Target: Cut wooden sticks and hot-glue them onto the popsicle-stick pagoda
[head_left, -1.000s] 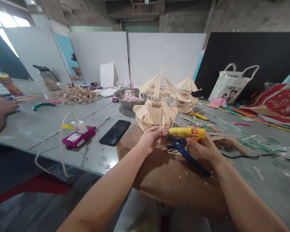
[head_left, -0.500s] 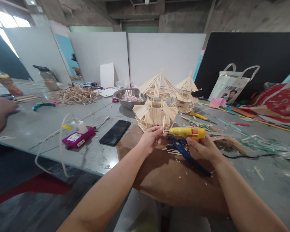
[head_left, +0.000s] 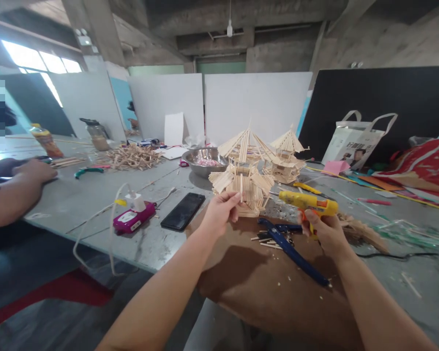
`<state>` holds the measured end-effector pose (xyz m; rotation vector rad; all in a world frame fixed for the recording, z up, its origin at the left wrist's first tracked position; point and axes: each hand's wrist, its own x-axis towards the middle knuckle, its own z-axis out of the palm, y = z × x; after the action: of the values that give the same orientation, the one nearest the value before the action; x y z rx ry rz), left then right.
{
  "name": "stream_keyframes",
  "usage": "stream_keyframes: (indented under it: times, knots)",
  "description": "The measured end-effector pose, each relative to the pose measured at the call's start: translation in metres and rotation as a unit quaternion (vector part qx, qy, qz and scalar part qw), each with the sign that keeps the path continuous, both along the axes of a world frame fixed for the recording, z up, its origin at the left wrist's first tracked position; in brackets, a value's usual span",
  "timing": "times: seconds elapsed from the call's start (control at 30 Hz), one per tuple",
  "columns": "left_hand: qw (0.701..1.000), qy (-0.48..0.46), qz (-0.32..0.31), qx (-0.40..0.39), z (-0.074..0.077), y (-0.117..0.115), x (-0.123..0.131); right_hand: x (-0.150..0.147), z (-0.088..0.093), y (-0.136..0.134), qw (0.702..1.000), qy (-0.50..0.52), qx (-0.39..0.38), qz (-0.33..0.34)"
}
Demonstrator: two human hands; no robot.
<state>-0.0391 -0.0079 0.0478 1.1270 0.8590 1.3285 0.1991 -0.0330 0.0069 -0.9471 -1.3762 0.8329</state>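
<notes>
Between the thumb and fingers of my left hand (head_left: 225, 210) a thin wooden stick (head_left: 241, 189) stands upright, in front of a small pavilion model built of wooden sticks (head_left: 247, 170). My right hand (head_left: 324, 231) is wrapped round the handle of a yellow hot glue gun (head_left: 307, 202). Its nozzle points left, toward the model and apart from the stick. Below the gun, blue-handled pliers (head_left: 292, 251) lie on a brown board (head_left: 241, 282) beside short cut sticks (head_left: 272, 244). A second stick model (head_left: 287, 156) stands behind on the right.
To the left lie a black phone (head_left: 183, 211) and a purple power strip (head_left: 134, 217) with a white cable. Behind are a metal bowl (head_left: 201, 170) and a pile of sticks (head_left: 131, 157). Another person's hand (head_left: 34, 173) rests at far left. A yellow utility knife (head_left: 307, 188) lies right.
The glue gun has drawn back to the right, its nozzle leaving the stick. My left hand has shifted slightly, still pinching the stick. The camera view has tilted up and turned left.
</notes>
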Motion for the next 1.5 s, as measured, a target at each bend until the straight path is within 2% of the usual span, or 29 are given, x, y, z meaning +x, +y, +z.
stream_keyframes:
  times: [0.17, 0.3, 0.53, 0.8, 1.13, 1.5]
  knots:
    - [0.985, 0.107, 0.097, 0.098, 0.041, 0.022, -0.016, -0.004, 0.003, -0.001, 1.0, -0.001, 0.002, -0.003]
    - [0.967, 0.185, 0.118, 0.127, 0.057, 0.046, -0.014, -0.003, -0.001, 0.0, 1.0, -0.002, -0.005, -0.006]
    - [0.931, 0.299, 0.165, 0.124, 0.068, 0.07, -0.009, -0.001, -0.004, 0.001, 1.0, -0.006, -0.008, 0.005]
    - [0.909, 0.368, 0.166, 0.108, 0.076, 0.078, -0.007, -0.005, 0.001, -0.001, 1.0, 0.006, -0.009, 0.009]
    - [0.91, 0.374, 0.162, 0.078, 0.084, 0.078, -0.002, -0.004, -0.001, -0.001, 1.0, 0.003, -0.019, 0.012]
    - [0.918, 0.34, 0.18, 0.094, 0.085, 0.075, 0.001, -0.004, 0.001, -0.003, 1.0, -0.01, -0.014, 0.012]
